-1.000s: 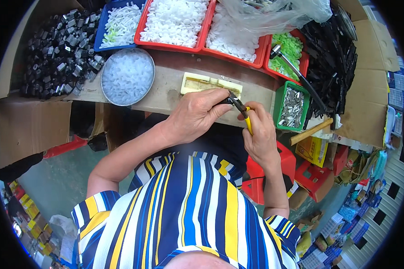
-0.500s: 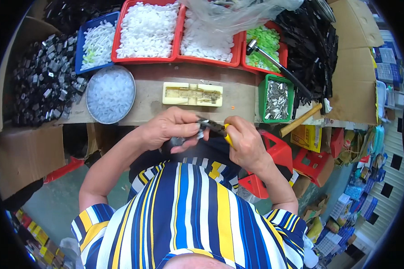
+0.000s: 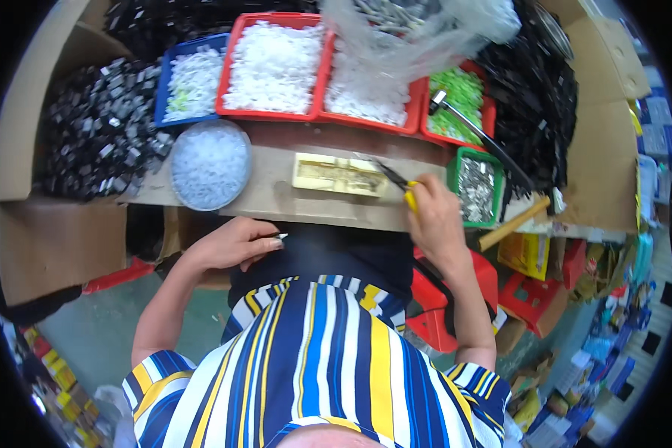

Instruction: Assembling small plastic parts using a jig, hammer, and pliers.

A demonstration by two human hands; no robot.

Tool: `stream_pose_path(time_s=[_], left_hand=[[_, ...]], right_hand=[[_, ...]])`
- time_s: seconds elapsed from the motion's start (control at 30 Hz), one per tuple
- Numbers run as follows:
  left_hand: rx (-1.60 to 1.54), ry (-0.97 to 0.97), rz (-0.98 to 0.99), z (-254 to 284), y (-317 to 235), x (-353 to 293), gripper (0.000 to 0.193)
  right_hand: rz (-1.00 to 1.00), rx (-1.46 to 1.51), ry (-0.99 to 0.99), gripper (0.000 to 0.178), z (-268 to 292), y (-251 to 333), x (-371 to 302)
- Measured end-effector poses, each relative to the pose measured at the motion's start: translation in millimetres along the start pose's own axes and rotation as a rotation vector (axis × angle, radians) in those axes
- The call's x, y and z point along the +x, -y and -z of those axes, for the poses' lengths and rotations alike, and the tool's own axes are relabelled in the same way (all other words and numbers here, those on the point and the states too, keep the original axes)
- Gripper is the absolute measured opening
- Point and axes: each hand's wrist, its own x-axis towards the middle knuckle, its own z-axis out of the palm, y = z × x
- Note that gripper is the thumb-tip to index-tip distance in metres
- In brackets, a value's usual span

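Observation:
My right hand [image 3: 437,224] is closed round the yellow handles of a pair of pliers [image 3: 393,177]. The dark jaws point up and left, over the right end of a cream-coloured block [image 3: 328,174] with a hollowed top; whether they touch it I cannot tell. Lower and to the left, in front of the bench edge, my left hand [image 3: 235,245] is closed. Between its thumb and fingers a small dark-and-white piece [image 3: 281,236] pokes out, too small to name. Right of the pliers stands a green tray [image 3: 452,179] of small metal parts.
A round tub [image 3: 175,179] of translucent pieces stands left. Behind are a blue tray [image 3: 161,93], red trays [image 3: 269,115] of white and green pieces, and a plastic bag [image 3: 425,45]. A hammer [image 3: 485,138] leans right; a wooden handle [image 3: 511,225] overhangs the edge. Black parts [image 3: 101,134] fill a carton.
My hands have moved apart. The right has carried the pliers up and right to the block; the left has gone down and left. The whole view has shifted a little.

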Motion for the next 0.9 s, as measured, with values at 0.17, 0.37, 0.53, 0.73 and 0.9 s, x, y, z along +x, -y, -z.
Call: stream_pose_path(time_s=[0.17, 0.37, 0.53, 0.73, 0.9], left_hand=[[0.689, -0.417, 0.032, -6, 74, -29, 0.025], [0.244, -0.628, -0.132, 8, 24, -68, 0.021], [0.502, -1.293, -0.372, 42, 27, -70, 0.011], [0.819, -1.455, -0.309, 86, 72, -52, 0.027], [0.848, -1.451, -0.329, 91, 74, -45, 0.025]], right_hand=[[-0.058, -0.117, 0.066, 0.028, 0, -11, 5], [0.063, -0.111, 0.109, 0.034, 30, 5, 30], [0.269, 0.011, -0.107, 0.014, 39, 34, 99], [0.541, 0.106, -0.228, 0.007, 2, 84, 234], [0.664, -0.013, -0.352, 0.014, -43, 103, 346]])
